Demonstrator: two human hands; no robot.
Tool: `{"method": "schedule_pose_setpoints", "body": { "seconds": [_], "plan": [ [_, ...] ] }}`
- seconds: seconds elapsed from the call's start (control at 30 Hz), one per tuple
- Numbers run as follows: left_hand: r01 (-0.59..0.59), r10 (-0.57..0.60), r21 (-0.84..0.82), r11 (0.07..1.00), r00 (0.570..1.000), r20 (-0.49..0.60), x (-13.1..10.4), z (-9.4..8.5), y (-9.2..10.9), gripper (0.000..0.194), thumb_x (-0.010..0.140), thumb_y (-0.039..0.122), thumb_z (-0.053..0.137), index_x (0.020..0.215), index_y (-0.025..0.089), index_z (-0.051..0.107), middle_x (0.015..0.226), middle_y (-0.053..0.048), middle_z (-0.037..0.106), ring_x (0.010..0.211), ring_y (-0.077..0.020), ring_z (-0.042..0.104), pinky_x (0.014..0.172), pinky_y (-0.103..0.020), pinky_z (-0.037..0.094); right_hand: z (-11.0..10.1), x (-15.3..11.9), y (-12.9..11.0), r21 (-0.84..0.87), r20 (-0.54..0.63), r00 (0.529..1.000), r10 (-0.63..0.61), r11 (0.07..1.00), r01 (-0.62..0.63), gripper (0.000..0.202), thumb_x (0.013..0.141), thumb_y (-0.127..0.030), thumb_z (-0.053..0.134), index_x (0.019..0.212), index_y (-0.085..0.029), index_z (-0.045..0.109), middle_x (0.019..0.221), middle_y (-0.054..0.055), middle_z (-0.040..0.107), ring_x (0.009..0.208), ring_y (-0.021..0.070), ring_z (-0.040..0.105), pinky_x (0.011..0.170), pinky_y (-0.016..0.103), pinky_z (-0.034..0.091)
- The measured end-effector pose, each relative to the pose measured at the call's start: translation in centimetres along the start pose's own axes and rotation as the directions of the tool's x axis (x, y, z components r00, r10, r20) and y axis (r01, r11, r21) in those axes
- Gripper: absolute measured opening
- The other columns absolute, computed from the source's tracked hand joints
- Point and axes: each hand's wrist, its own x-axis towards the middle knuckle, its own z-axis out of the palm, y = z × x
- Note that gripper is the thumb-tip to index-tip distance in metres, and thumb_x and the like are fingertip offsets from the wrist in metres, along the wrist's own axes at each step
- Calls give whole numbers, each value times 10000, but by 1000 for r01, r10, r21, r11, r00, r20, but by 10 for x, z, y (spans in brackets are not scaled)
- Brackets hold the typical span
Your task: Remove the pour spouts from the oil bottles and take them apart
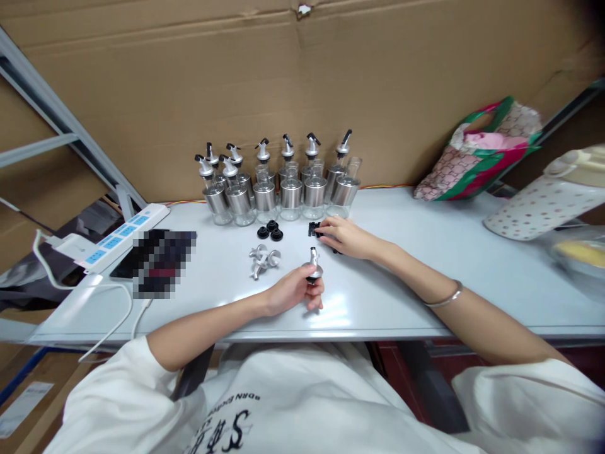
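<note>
My left hand is closed round a bottle pourer near the table's front edge. The pourer stands upright, with a silver spout, a black tip and a dark base. Farther back, my right hand reaches over a small group of black flip caps; its fingers are apart and the fingertips touch the pieces. Another black piece shows partly beneath this hand. Left of the hands lie several loose silver spouts. Behind those are three black stoppers.
Two rows of glass bottles with steel sleeves stand at the back; several carry pourers. At left are a power strip, cables and a partly blurred dark device. A patterned bag and a spotted thermos jug stand right. Cardboard lines the back.
</note>
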Motion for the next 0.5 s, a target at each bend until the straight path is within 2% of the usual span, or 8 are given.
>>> {"method": "schedule_pose_setpoints", "body": {
  "seconds": [0.2,0.33,0.5],
  "plan": [
    [14,-13,14,1000,1000,-12,-1,0,1,332,896,413,348,680,173,422,605,60,374,444,-74,413,674,-289,445,4,5,-5,37,-25,1000,-16,999,17,433,932,-343,384,1228,-82,564,1083,191,573,971,288,541,873,450,457],
    [10,-9,20,1000,1000,-8,0,0,1,335,883,440,373,684,174,418,606,64,375,445,-72,416,675,-289,446,7,10,-10,3,-31,999,-43,999,43,415,919,-373,418,1171,-103,608,1068,185,587,968,301,537,851,467,463],
    [21,-20,37,999,1000,-23,1,1,1,351,866,490,397,698,181,408,604,67,380,443,-73,412,677,-301,451,6,10,-7,10,-43,998,-36,999,37,371,910,-332,443,1091,-81,647,1011,184,595,931,279,554,865,432,476]
  ]
}}
